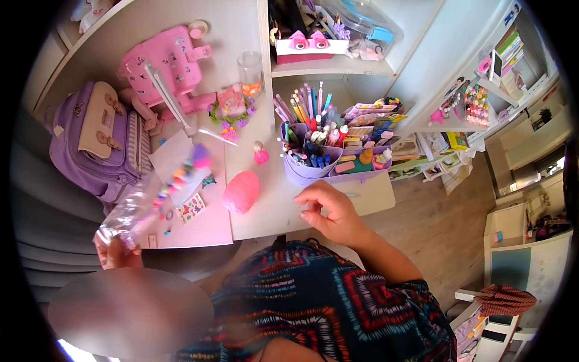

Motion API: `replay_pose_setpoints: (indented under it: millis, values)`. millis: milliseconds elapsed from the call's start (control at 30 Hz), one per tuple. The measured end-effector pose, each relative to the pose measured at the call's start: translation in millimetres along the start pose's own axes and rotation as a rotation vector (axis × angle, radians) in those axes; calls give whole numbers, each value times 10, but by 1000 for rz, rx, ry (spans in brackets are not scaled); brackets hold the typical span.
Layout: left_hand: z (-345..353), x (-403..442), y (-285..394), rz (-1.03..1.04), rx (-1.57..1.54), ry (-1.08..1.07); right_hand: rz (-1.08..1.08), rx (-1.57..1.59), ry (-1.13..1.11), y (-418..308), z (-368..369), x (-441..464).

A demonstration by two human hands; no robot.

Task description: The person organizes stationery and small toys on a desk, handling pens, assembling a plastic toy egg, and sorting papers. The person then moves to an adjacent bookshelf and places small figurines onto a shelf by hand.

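Left grip [120, 256] is pinched shut on one end of a clear plastic bag [128, 218], which sticks up and away from the fingers over the left end of the desk [277, 211]. Bunch of bright beads [172, 188] up past that grip, along the bag's far part, but it's pretty blurry so I can't tell if they're inside it or behind it. Big purple backpack [99, 142] sits beyond the same grip, a bit to its left. Off to its right there's a sticker sheet [191, 208] lying flat on a pink mat [211, 234].

Right grip [329, 211] is loosely curled, with a gap between thumb and fingers and nothing I can see in it. It's hovering around the front edge of the desk. Closest stuff: a purple organizer [301, 175] right beyond it, crammed with pens [307, 102], and a pink egg-shaped thing [241, 192] to its left, well apart from the fingers. Tiny pink figure [260, 154] stands a little further off, between that egg-shaped thing and the organizer.
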State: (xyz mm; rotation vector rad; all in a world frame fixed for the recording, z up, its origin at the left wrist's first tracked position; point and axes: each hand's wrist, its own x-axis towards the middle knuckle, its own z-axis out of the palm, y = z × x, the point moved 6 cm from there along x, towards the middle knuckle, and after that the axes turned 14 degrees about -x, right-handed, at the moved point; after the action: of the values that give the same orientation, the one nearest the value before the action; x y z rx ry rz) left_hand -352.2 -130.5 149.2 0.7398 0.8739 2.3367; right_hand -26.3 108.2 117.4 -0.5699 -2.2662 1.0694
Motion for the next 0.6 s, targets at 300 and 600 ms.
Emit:
replay_pose_setpoints:
  millis: [300, 600]
  values:
    - [809, -93, -658, -200, 118, -229, -133, -182, 273, -165, -266, 24]
    - [1372, -323, -961, -303, 398, -609, -125, -266, -418, -157, 302, -12]
